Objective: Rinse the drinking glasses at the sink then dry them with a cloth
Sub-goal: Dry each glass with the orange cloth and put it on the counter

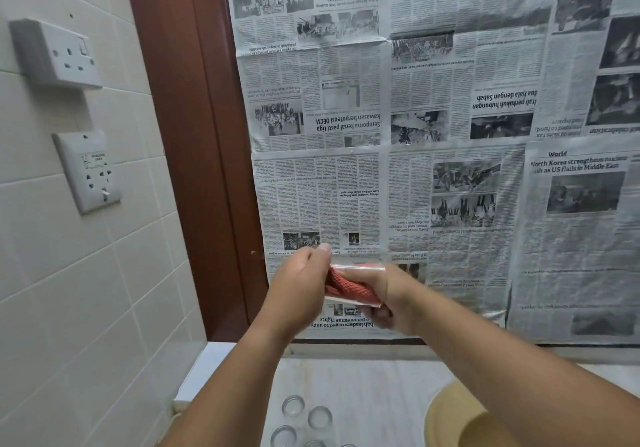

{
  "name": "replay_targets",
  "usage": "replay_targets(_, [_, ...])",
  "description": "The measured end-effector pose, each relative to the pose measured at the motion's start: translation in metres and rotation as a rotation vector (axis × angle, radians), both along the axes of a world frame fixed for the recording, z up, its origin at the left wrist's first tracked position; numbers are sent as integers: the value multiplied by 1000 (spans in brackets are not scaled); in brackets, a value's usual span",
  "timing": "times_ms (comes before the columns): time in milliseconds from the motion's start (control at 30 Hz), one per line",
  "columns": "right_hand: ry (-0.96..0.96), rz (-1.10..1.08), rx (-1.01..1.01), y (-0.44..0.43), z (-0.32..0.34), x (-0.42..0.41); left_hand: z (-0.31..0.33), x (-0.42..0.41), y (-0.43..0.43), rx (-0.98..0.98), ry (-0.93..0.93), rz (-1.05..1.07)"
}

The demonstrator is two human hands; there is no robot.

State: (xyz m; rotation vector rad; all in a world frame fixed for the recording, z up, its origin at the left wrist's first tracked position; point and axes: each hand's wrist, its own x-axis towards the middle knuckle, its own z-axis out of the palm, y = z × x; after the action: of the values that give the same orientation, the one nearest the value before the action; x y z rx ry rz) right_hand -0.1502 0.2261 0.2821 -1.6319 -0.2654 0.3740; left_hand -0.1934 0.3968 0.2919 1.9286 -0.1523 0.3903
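drinking glass (363, 267): on its side just below mid-frame, raised before newspaper sheets (450, 134). at 9 o'clock, wall sockets (62, 53) on pale tile. toward 6 o'clock, left hand (301, 283), fingers bunched, pinching a red mesh cloth (349, 289) stuffed inside the glass. just right, right hand (394, 301), fingers wrapped round the glass. lower at 6 o'clock, other glasses (319, 416) standing on the counter (374, 394); at 5 o'clock, yellow basin (460, 422).

Right hand (391, 299) gripped a clear glass (360, 267) held sideways, left hand (301, 283) pressed a red cloth (349, 289) inside it, spare glasses (293, 406) stood on the worktop (374, 394) below, newspaper (450, 134) behind.
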Motion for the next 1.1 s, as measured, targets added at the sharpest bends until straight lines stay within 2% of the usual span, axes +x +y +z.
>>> replay_targets(67, [-81, 33, -17, -3, 1, 1, -5, -2, 1, -39, -19, -49])
replay_targets(133, [-346, 34, 3, -7, 4, 3, 0, -5, 4, -246, 152, -165])
replay_targets(167, [-553, 2, -34, -10, 2, 8, 6, -6, 7, -332, 277, -222])
replay_targets(233, [-1109, -111, -286, -17, 0, 18, 12, -7, 11, -313, 449, -237])
replay_targets(267, [-1325, -134, -409, -19, -1, 20, 13, -6, 11, -257, 461, -197])
replay_targets(300, [-1422, -156, -435, -18, -4, 20, 13, -5, 8, -210, 422, -144])
replay_targets(333, [-1390, -160, -388, -15, -5, 17, 10, -4, 6, -171, 338, -90])
replay_targets(367, [-1145, -126, -243, -12, -4, 14, 8, -3, 3, -126, 229, -40])
replay_targets(433, [-415, 3, 33, -1, -1, 2, 1, 0, 1, 26, 9, 66])
replay_targets(467, [-170, 18, 45, 2, -2, -2, -2, 0, 2, 93, -63, 98])
replay_targets(500, [-85, 18, 15, 3, -5, -1, -5, 0, 2, 102, -97, 90])
replay_targets(533, [-105, 17, -7, 3, -4, -1, -7, 1, 4, 50, -90, 48])
replay_targets(600, [-395, 7, -21, 0, -3, 2, -2, -2, 7, -199, 70, -79])
replay_targets(667, [-883, -82, -192, -7, -2, 12, 6, -3, 11, -334, 297, -155])
replay_targets(700, [-1143, -118, -334, -10, -2, 18, 9, -3, 13, -309, 363, -147])
replay_targets(733, [-1305, -130, -417, -11, -2, 21, 10, -1, 13, -272, 368, -120])
replay_targets(767, [-1345, -133, -420, -10, -2, 21, 11, -1, 12, -234, 304, -87])
replay_targets(800, [-1188, -100, -320, -6, 1, 18, 10, 0, 10, -173, 198, -47])
replay_targets(867, [-447, 29, 39, 5, 9, 8, 4, 2, 10, -11, -26, 20])
replay_targets(900, [-175, 73, 71, 8, 8, 1, 2, 1, 11, 24, -82, 31])
replay_targets(933, [-55, 87, 61, 8, 5, 1, 0, 1, 12, 15, -95, 23])
replay_targets(967, [-64, 88, 28, 8, 2, 4, 0, 0, 13, -33, -64, -10])
replay_targets(1000, [-184, 95, -1, 8, 1, 4, 0, 0, 16, -121, 13, -59])
replay_targets(1033, [-369, 75, -34, 6, 0, 6, 2, -4, 18, -230, 125, -111])
replay_targets(1100, [-949, -48, -277, -3, 1, 16, 7, -10, 19, -317, 348, -161])
